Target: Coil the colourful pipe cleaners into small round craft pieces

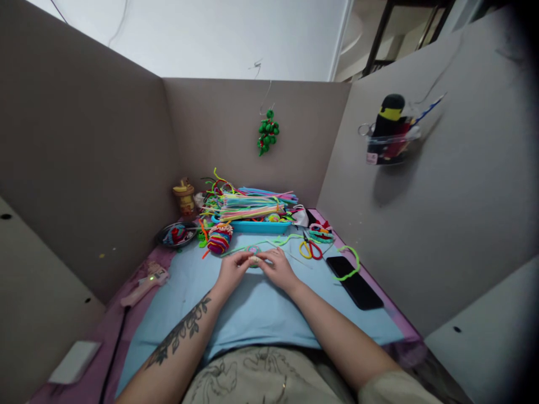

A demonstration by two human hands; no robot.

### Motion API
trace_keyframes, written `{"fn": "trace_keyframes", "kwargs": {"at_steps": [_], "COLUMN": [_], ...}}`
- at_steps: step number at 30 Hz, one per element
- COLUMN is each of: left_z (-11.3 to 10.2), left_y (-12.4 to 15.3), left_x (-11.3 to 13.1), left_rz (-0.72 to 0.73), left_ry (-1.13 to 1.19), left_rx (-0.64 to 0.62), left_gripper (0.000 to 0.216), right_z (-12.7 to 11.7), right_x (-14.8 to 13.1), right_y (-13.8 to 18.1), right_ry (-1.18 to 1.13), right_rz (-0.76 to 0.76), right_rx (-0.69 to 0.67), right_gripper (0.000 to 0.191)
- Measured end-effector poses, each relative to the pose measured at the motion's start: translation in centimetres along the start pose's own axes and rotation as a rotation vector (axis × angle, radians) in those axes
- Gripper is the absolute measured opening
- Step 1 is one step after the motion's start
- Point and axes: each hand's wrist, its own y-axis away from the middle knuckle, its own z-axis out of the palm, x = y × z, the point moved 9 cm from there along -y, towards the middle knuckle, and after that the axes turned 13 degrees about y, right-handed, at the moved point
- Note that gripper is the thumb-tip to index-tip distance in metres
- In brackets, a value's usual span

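Note:
My left hand (233, 270) and my right hand (278, 267) meet over the blue mat (252, 314), fingers pinched together on a small rolled pipe-cleaner piece (254, 260) in pale green and pink. A light green pipe cleaner (273, 242) trails from it toward the back right. Just beyond my hands lies a striped, multicoloured pipe-cleaner bundle (219, 239).
A blue tray (256, 226) heaped with coloured pipe cleaners stands at the back. Yellow-and-red scissors (310, 248) and a black phone (354, 281) lie to the right, a pink glue gun (145, 282) and a dark bowl (176, 234) to the left. Cardboard walls enclose three sides.

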Motion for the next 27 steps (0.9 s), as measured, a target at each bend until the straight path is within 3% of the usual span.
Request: {"fn": "trace_keyframes", "kwargs": {"at_steps": [7, 13, 27], "left_z": [0.4, -0.3, 1.5], "left_y": [0.3, 0.0, 0.3], "left_x": [1.2, 0.3, 0.9], "left_rz": [0.064, -0.004, 0.026], "left_ry": [-0.111, -0.090, -0.174], "left_rx": [-0.040, -0.002, -0.117], "left_gripper": [0.026, 0.029, 0.030], "right_z": [-0.3, -0.7, -0.4], "right_x": [0.0, 0.2, -0.8], "right_y": [-0.1, -0.2, 0.2], "right_ry": [0.033, 0.067, 0.091], "right_rz": [0.001, -0.002, -0.035], "right_rx": [0.019, 0.064, 0.046], "right_gripper": [0.013, 0.011, 0.011]}}
